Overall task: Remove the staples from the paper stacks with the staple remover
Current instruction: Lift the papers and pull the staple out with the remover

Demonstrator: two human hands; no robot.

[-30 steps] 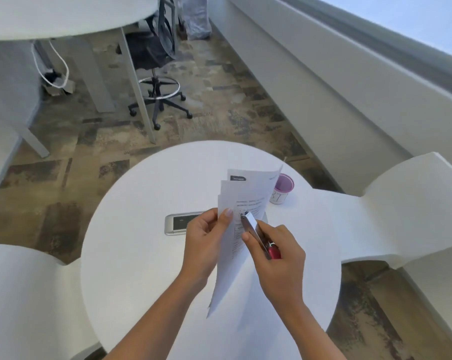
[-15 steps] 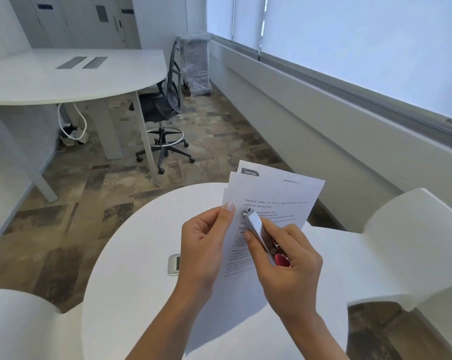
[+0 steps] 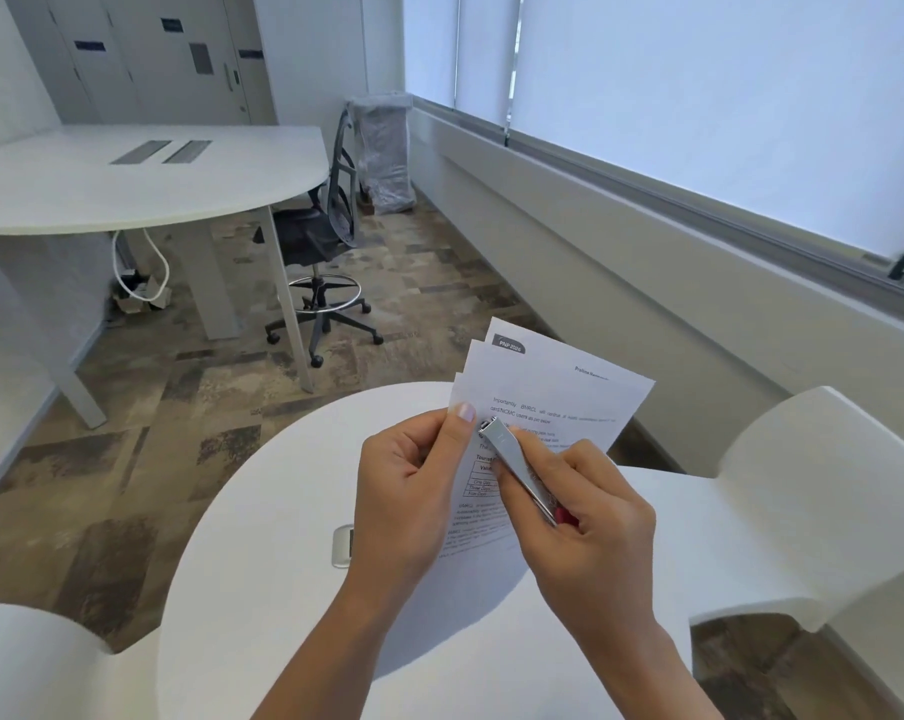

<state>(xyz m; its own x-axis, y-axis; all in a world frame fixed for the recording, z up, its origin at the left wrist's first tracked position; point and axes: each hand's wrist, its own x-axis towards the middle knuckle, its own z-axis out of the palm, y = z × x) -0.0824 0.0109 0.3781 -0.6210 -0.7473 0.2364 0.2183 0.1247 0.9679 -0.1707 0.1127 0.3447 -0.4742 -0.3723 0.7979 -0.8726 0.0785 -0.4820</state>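
Note:
A stack of printed white paper sheets [image 3: 554, 397] is held upright above the round white table [image 3: 263, 589], its sheets fanned at the top left corner. My left hand [image 3: 408, 485] pinches the stack's left edge with the thumb on the front sheet. My right hand [image 3: 585, 517] grips a silver staple remover [image 3: 515, 467] with a red end, its metal tip pressed against the paper just right of my left thumb. The staple itself is too small to make out.
A silver phone [image 3: 342, 545] lies on the round table, mostly hidden behind my left hand. White moulded chairs stand at the right [image 3: 803, 491] and lower left [image 3: 29, 662]. A white desk [image 3: 143, 179], a black office chair [image 3: 325, 236] and a wrapped bin [image 3: 385, 148] are farther back.
The view has tilted up and both hands have raised the paper stack higher. The pink cup is out of sight now. The remover's tip stays at the same corner.

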